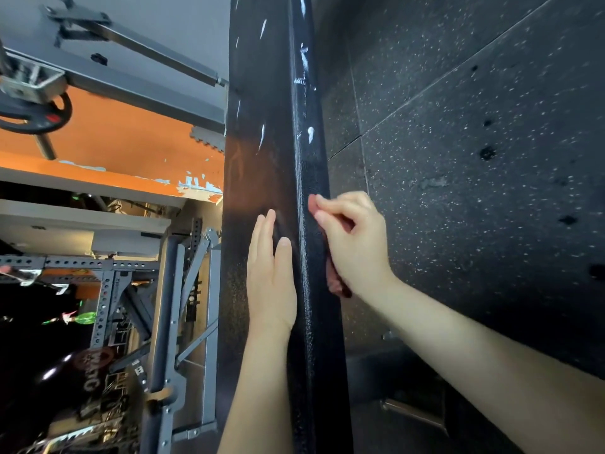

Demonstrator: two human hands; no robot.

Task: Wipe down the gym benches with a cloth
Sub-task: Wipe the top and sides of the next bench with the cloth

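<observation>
- Your right hand [353, 244] has its fingers curled round the reddish cloth [337, 286], pressing it against the side edge of the black bench [262, 93]
- Your left hand [270, 283] lies flat on the pad's top face, fingers straight and close together, holding nothing
- The bench's long axis runs away from you; white smears [310, 134] sit further along that edge, beyond your right fingertips
- The stroke likely goes straight ahead along the edge, right hand leading

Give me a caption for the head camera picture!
Right hand holds a reddish cloth against the black bench pad; left hand lies flat on it.
</observation>
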